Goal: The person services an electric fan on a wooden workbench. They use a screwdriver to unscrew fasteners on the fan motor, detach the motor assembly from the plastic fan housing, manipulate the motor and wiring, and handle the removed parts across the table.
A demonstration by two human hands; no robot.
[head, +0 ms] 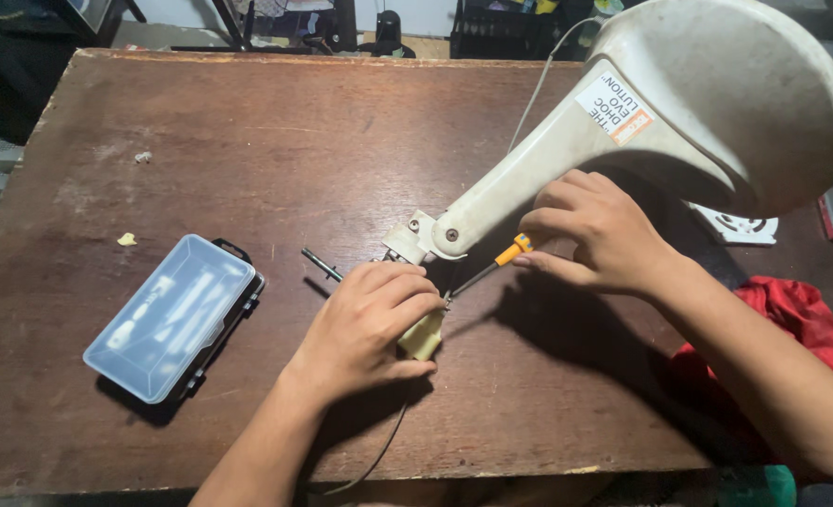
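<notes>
A large cream-coloured horn speaker (pixel 717 94) lies on its side on the brown wooden table (pixel 247 141), its narrow neck pointing down-left to a small bracket (pixel 415 237). My left hand (pixel 365 324) is closed over a small pale yellow part (pixel 423 336) just below the bracket. My right hand (pixel 595 230) pinches a screwdriver with a yellow handle (pixel 513 252); its thin shaft runs down-left toward the yellow part. A thin dark wire (pixel 374 460) trails from under my left hand to the table's near edge.
A clear-lidded plastic tool case (pixel 174 314) lies at the left. A dark metal rod (pixel 321 264) rests near the bracket. Red cloth (pixel 797 314) lies under my right forearm. A white perforated plate (pixel 740 225) sits under the horn's rim. Small scraps (pixel 127 239) lie at left.
</notes>
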